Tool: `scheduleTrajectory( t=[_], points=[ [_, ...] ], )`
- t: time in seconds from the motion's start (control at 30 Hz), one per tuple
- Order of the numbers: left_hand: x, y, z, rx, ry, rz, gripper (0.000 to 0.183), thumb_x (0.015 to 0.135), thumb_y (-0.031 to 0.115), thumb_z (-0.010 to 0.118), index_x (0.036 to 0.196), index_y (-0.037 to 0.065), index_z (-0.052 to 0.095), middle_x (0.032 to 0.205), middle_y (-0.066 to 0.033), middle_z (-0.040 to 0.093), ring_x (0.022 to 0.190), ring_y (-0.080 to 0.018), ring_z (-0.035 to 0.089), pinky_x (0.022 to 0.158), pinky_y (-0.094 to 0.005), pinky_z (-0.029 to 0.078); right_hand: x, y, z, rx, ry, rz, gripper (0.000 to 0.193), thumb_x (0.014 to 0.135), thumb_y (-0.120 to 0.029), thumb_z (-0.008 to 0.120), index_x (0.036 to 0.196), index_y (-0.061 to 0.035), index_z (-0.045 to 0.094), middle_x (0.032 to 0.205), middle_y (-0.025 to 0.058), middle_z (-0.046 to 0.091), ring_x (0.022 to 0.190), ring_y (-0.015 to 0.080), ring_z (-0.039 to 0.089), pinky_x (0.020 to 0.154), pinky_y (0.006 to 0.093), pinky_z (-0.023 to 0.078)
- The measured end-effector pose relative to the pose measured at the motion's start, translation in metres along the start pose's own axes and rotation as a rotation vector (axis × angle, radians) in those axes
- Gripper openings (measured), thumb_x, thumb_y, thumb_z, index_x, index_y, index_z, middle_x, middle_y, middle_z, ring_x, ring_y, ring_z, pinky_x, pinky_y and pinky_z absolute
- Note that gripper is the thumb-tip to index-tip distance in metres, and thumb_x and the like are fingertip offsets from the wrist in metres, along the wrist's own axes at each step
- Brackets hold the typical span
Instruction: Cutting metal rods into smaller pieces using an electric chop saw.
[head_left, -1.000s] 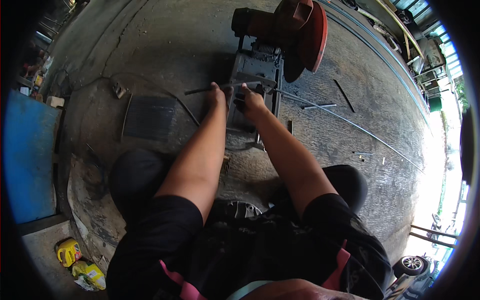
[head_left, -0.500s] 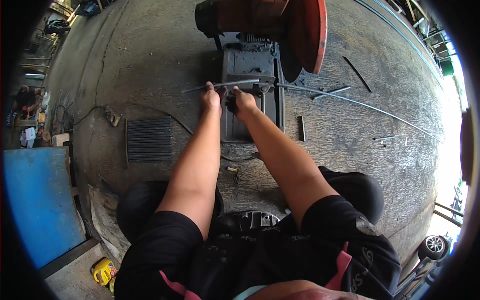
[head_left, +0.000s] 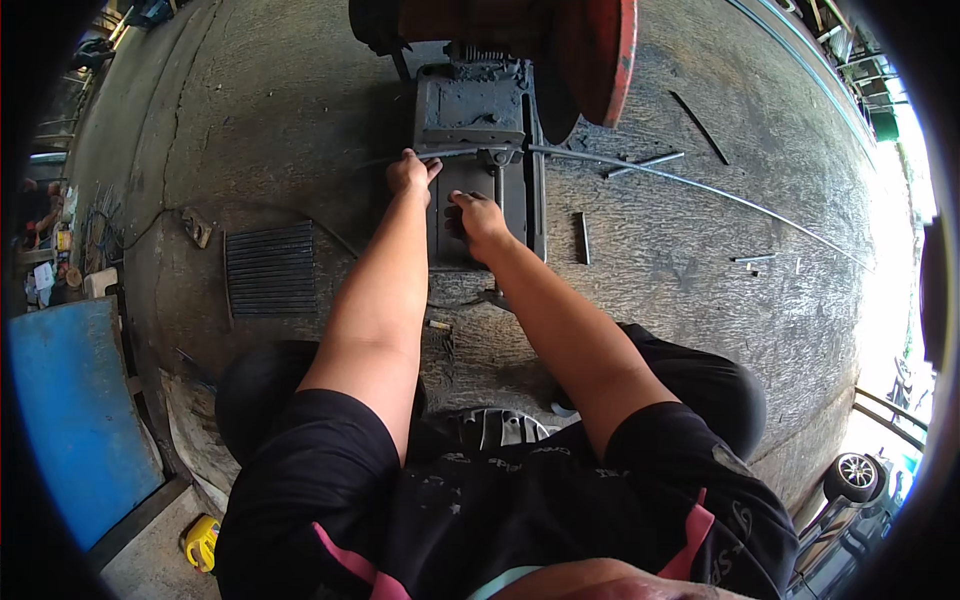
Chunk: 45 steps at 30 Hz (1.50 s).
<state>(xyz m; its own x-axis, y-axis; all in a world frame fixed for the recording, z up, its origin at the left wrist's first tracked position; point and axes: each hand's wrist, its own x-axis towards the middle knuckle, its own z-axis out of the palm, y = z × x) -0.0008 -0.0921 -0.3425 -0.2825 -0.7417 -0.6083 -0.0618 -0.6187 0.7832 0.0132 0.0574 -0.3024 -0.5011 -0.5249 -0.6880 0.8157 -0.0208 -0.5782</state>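
Note:
My left hand [head_left: 409,174] is closed on a thin grey metal rod [head_left: 455,153], near the left side of the cut-off saw's base. The rod runs right to the clamp [head_left: 500,157] and lies level with a long thin bar [head_left: 700,185] that stretches out past the saw on the right. Over the black base plate [head_left: 465,250], my right hand [head_left: 480,224] is off the rod, beside the clamp's screw shaft [head_left: 499,190]. Its fingers look loosely apart and partly merge with the dark plate. Above stands the cut-off saw [head_left: 470,25] with its red guard [head_left: 622,65].
Cut dark rods [head_left: 270,268] lie in a row on the floor at left, near a cable [head_left: 335,238]. Short rod pieces [head_left: 583,238] and a dark bar [head_left: 700,127] are scattered at right. A blue panel [head_left: 80,400] stands at lower left, a yellow container [head_left: 201,543] below it.
My right hand has come away from the rod and back toward me. The rod in my left hand has shifted toward the clamp. The whole view has moved slightly.

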Motion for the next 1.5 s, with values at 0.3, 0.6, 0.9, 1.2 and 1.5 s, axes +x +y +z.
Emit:
scheduleTrajectory(
  t=[0.3,0.6,0.9,1.2,1.5],
  points=[
    [0.004,-0.017,0.026,0.292,-0.066,-0.150,0.029,0.097,0.028,0.042,0.094,0.002,0.054,0.075,-0.0106,0.064,0.061,-0.0202,0.063,0.056,-0.0334,0.055,-0.005,-0.011,-0.018,-0.067,0.026,-0.017,0.019,0.088,-0.022,0.056,0.100,-0.0063,0.059,0.076,0.0045,0.059,0.059,0.0154,0.053,0.052,0.0281,0.043],
    [0.005,-0.023,0.035,0.467,-0.001,-0.140,0.030,0.097,0.033,0.041,0.098,0.006,0.053,0.077,-0.0078,0.065,0.063,-0.0185,0.063,0.057,-0.0329,0.052,-0.007,-0.035,-0.058,0.079,0.086,-0.083,0.017,0.089,-0.021,0.052,0.093,-0.0039,0.055,0.063,0.0027,0.049,0.049,0.0120,0.045,0.041,0.0254,0.034],
    [0.003,-0.021,0.035,0.528,0.083,-0.091,0.032,0.092,0.032,0.053,0.084,0.002,0.057,0.068,-0.0080,0.064,0.054,-0.0187,0.062,0.049,-0.0320,0.052,0.026,-0.065,-0.152,0.358,0.443,-0.117,0.018,0.088,-0.015,0.050,0.104,-0.0059,0.056,0.063,0.0023,0.044,0.049,0.0133,0.040,0.041,0.0261,0.032],
    [0.006,-0.022,0.028,0.532,0.041,-0.069,0.033,0.090,0.033,0.057,0.087,0.000,0.059,0.070,-0.0098,0.064,0.057,-0.0198,0.064,0.051,-0.0324,0.055,0.077,-0.135,-0.255,0.266,0.677,-0.169,0.030,0.087,-0.037,0.059,0.098,-0.0087,0.054,0.089,0.0110,0.054,0.068,0.0226,0.054,0.052,0.0344,0.049],
    [-0.010,-0.012,0.030,0.574,0.044,-0.032,0.032,0.089,0.031,0.058,0.087,-0.001,0.058,0.071,-0.0109,0.065,0.059,-0.0201,0.066,0.050,-0.0322,0.057,0.109,-0.146,-0.281,0.443,0.719,-0.203,0.028,0.087,-0.023,0.062,0.099,0.0007,0.053,0.087,0.0150,0.057,0.066,0.0276,0.060,0.052,0.0399,0.058]
  ],
)
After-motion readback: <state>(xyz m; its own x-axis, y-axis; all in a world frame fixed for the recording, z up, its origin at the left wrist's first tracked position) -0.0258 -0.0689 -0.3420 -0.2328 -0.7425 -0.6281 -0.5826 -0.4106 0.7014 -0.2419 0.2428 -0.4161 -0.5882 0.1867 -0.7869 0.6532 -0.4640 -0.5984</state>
